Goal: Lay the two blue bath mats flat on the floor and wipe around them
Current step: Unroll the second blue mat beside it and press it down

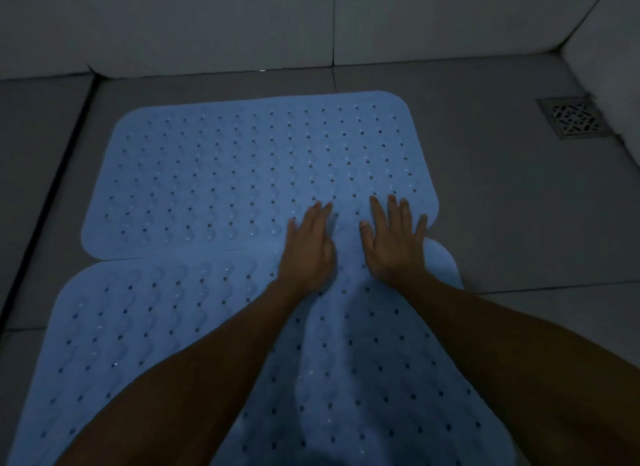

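Dim grey tiled floor: far mat at 12 o'clock, near mat at 6; left hand and right hand splayed flat, holding nothing, over the seam at centre; risk: near mat's ripple may spring up, shifting the overlap.

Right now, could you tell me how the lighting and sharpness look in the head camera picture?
In the head view the light is dim and bluish; both forearms read very dark. The left hand and right hand look slightly soft, and the far mat holes smear a little. Wall and floor lines bow from the wide lens. The drain grate stays legible; no glare.
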